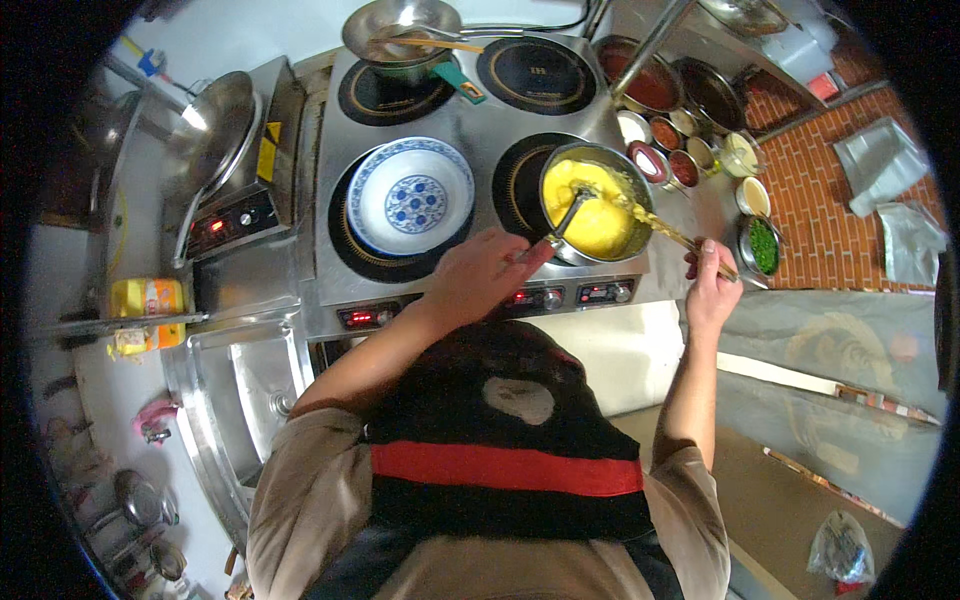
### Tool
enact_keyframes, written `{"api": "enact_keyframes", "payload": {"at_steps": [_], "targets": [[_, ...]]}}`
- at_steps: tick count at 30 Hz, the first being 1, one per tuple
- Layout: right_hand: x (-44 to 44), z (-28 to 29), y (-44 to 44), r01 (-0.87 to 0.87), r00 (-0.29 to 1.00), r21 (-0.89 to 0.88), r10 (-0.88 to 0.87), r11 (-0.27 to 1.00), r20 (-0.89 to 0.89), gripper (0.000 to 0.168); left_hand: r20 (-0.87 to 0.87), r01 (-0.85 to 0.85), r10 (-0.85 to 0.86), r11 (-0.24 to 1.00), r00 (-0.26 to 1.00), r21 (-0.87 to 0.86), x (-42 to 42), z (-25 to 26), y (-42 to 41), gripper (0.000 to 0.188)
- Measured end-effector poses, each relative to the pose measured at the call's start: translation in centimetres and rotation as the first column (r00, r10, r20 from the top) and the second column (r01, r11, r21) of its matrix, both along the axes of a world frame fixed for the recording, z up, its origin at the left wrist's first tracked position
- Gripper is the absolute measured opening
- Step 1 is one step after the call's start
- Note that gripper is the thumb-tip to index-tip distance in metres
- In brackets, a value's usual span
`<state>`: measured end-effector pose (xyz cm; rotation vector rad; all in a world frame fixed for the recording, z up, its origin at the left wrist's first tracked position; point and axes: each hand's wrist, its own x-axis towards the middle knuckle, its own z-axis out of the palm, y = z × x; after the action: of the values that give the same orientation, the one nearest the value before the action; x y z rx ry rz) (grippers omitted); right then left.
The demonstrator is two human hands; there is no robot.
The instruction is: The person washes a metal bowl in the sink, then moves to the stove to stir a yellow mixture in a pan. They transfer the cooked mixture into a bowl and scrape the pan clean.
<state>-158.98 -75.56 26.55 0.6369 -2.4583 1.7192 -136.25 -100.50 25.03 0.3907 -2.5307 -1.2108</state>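
A metal pot (643,180) sits at the right front of the induction cooktop, over the edge of its black hob ring. Inside it is a thick yellow mixture (600,225), smooth in parts and lumpy in others. My left hand (484,274) grips a dark utensil (574,214) whose far end dips into the mixture; the hand hides most of its handle. From the right, my right hand (711,281) holds wooden chopsticks (679,236), their tips coated in yellow at the pot's rim. A blue-and-white bowl (415,199) rests on the left front hob, beyond my left hand.
A steel pan (401,30) with chopsticks across it stands on the back left hob, near a green handle (459,82). Several seasoning containers and a bowl of chopped greens (763,247) line the right side. Left are a wok (225,139) and a steel sink (259,390).
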Motion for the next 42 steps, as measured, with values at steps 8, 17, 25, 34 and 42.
{"api": "enact_keyframes", "payload": {"at_steps": [8, 17, 25, 34, 42], "targets": [[0.3, -0.6, -0.5, 0.014, 0.995, -0.003, -0.013, 1.000, 0.099, 0.030, 0.033, -0.097, 0.093, 0.986, 0.995, 0.136, 2.5, -2.7, -1.7, 0.021], [1.1, -0.9, -0.4, 0.054, 0.998, -0.027, -0.053, 0.998, 0.032, 0.028, 0.033, -0.026, 0.022, 0.987, 0.999, 0.159, 1.1, -2.2, -1.3, 0.021], [1.2, -2.0, -0.7, 0.067, 0.997, 0.016, -0.068, 0.998, 0.035, 0.025, 0.076, 0.115, -0.098, 0.956, 0.992, -0.271, -6.6, -2.3, 0.7, 0.038], [0.7, -2.9, -0.9, 0.049, 0.993, 0.010, -0.050, 0.999, 0.102, 0.023, 0.271, -0.223, 0.134, 0.916, 0.953, 0.333, -13.6, -5.9, -0.2, 0.014], [-1.2, -4.6, -1.2, -0.032, 0.956, -0.098, 0.059, 0.995, 0.288, 0.019, 0.332, -0.320, -0.275, 0.088, 0.902, 0.943, -15.5, -5.7, -0.8, 0.031]]}}
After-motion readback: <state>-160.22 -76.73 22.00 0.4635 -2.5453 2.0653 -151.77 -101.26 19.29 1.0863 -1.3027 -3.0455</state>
